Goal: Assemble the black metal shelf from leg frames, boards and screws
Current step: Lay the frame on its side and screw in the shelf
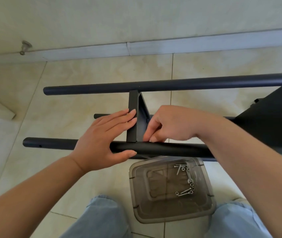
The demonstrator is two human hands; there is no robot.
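Left hand [102,136] braces the near leg tube [162,149] with flat fingers while the right hand [167,125] pinches something unseen, likely a screw, at the board [135,117] joint; tightening seems next.

Left hand [100,134] flat with fingers straight, thumb spread below; right hand [167,125] fingertips curled downward, pinching.

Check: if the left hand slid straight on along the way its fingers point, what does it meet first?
The left hand points up and right; its fingers already touch the shelf board standing on edge between the tubes, so the board is first. The thumb rests on the near tube.
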